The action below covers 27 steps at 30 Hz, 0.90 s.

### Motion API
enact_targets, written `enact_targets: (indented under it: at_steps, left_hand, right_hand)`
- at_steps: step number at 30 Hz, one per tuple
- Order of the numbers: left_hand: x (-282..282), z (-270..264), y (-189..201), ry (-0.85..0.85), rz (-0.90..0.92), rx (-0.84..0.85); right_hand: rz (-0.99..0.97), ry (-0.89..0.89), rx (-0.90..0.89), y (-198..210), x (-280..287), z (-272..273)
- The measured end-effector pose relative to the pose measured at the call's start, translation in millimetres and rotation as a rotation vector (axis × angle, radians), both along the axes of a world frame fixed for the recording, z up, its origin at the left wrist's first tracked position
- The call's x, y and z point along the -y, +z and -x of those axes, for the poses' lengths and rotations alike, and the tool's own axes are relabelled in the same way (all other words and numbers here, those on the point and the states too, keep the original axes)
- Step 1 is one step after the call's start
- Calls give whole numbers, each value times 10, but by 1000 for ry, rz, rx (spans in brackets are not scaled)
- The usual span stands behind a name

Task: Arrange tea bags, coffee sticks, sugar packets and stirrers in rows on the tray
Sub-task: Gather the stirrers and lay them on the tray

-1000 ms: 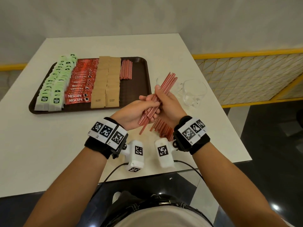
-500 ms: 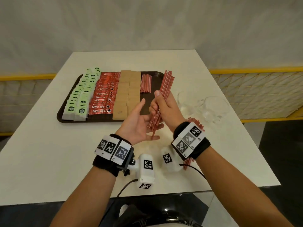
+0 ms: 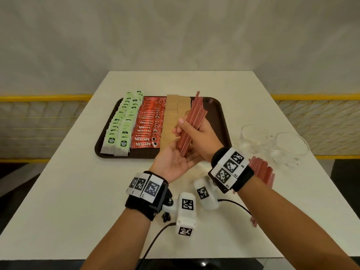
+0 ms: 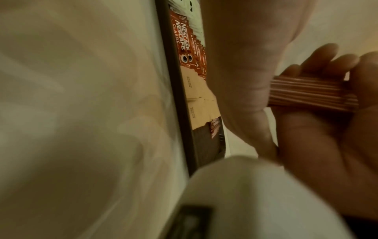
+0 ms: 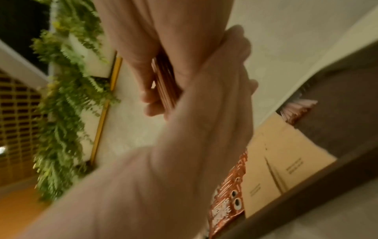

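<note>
My right hand (image 3: 202, 133) grips the stirrer bundle (image 3: 191, 121) above the tray (image 3: 222, 121); my left hand (image 3: 175, 162), fingers spread, should square its near ends before I lay it down.

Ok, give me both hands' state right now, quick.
Left hand: open, palm up, fingers straight under the stirrer bundle's lower end.
Right hand: gripping the stirrer bundle.

Right hand (image 3: 198, 137) has carried its stirrer bundle (image 3: 191, 121) up over the tray (image 3: 222, 121), mid-frame now; the left hand (image 3: 173, 162) has opened flat under the bundle's lower end.
</note>
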State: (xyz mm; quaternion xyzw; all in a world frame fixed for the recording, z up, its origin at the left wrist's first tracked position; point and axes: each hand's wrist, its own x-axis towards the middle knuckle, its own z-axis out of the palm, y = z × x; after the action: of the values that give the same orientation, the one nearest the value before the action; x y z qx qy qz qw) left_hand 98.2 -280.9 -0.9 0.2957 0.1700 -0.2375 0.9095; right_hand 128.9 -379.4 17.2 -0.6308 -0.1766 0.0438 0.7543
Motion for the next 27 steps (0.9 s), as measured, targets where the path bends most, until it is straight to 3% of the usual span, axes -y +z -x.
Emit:
enact_targets:
  at_steps: [3, 13, 20, 24, 27]
  left_hand:
    - [-82, -33, -47, 37, -2, -13]
    - [-281, -142, -151, 110, 113, -29]
    - [-304, -206, -127, 123, 42, 12]
    - [-303, -196, -138, 71, -10, 13]
    - [-374, -228, -23, 48, -209, 159]
  right_hand:
    - [-128, 43, -105, -25, -86, -78]
    - [-225, 14, -136, 52, -321, -239]
    - [62, 83, -100, -83, -394, -217]
    - [40, 118, -66, -94, -367, -205]
    - [197, 79, 54, -109, -261, -244]
